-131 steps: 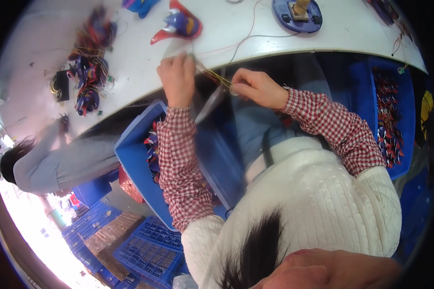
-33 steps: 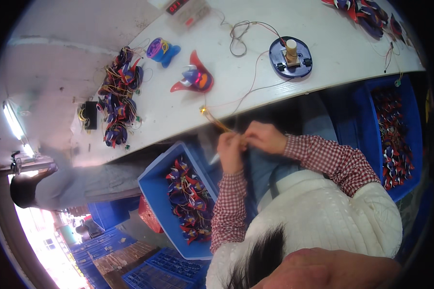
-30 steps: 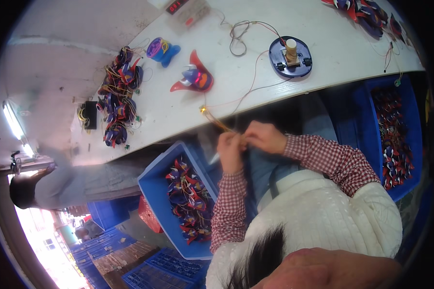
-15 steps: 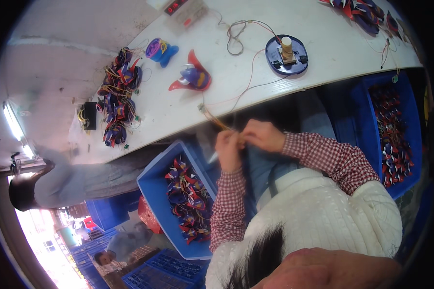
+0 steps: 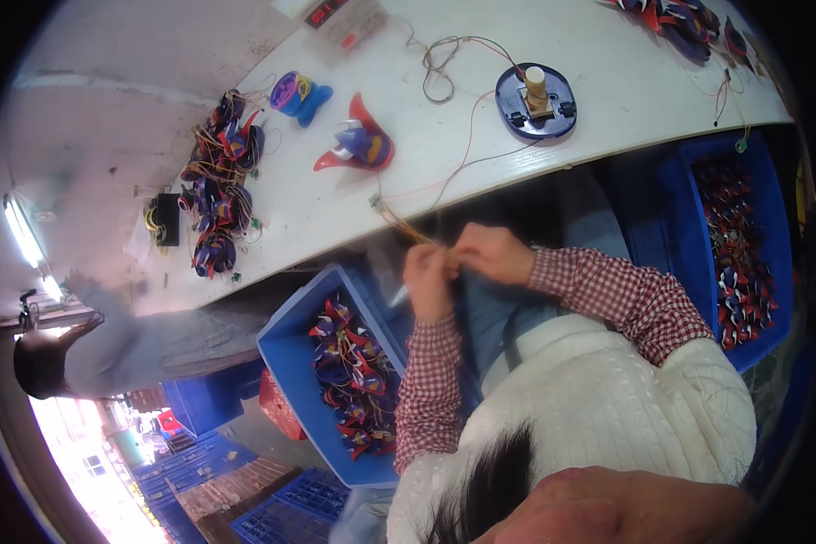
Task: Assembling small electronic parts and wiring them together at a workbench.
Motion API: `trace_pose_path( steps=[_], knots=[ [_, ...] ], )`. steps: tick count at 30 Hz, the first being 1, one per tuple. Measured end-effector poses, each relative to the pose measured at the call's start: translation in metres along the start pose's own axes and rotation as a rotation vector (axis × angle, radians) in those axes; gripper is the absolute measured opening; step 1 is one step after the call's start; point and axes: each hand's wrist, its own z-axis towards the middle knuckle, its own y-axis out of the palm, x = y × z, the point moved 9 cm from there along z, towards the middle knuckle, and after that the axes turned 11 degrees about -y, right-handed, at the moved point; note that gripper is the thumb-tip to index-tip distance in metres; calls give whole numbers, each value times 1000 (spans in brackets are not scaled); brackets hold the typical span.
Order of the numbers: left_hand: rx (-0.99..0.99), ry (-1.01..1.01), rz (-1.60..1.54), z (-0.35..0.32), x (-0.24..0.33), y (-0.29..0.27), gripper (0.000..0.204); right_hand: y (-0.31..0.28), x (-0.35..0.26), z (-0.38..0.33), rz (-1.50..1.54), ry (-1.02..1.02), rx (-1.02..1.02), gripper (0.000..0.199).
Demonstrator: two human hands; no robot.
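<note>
1. We hold our left hand (image 5: 428, 283) and right hand (image 5: 491, 254) close together just below the near edge of the white worktable (image 5: 607, 100), over our lap.
2. Both hands are closed in a pinch on a thin bundle of yellow and orange wires (image 5: 406, 228); the fingertips meet on it, though we cannot tell exactly which fingers press it.
3. The bundle runs up and to the left from our fingers to the table edge, where its far end carries a small pale connector.
4. To our left, below the table, stands a blue plastic bin (image 5: 286, 349) filled with red, blue and purple wired parts (image 5: 349, 376).
5. To our right, a second blue plastic bin (image 5: 694, 213) holds more such parts.
6. On the table lie a round blue base with a tan peg (image 5: 535, 91), a red and blue shell piece (image 5: 358, 145) and a heap of wired parts (image 5: 216, 195).
</note>
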Motion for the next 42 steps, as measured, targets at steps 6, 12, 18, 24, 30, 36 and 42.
trace_pose_path(
  steps=[6, 12, 18, 24, 30, 36, 42],
  knots=[
    [10, 26, 0, 0, 4, 4, 13, -4, -2, 3, 22, -25, 25, 6],
    [142, 354, 268, -7, 49, 18, 20, -26, -16, 14, 53, -9, 52, 14],
    [198, 483, 923, 18, 132, 53, 33, -117, -52, 45, -105, -11, 90, 24],
    [279, 786, 1606, 32, 155, 108, 35, -211, -8, 62, -348, 101, 268, 26],
    [118, 1167, 1118, -4, 162, 169, 46, -228, 14, 91, -554, 124, 175, 27],
    [-50, 971, 1136, 37, 109, 241, 88, -208, 30, 105, -691, 39, -10, 24],
    [-117, 957, 1144, 49, 97, 259, 101, -208, 29, 97, -693, 72, -17, 21]
  ],
)
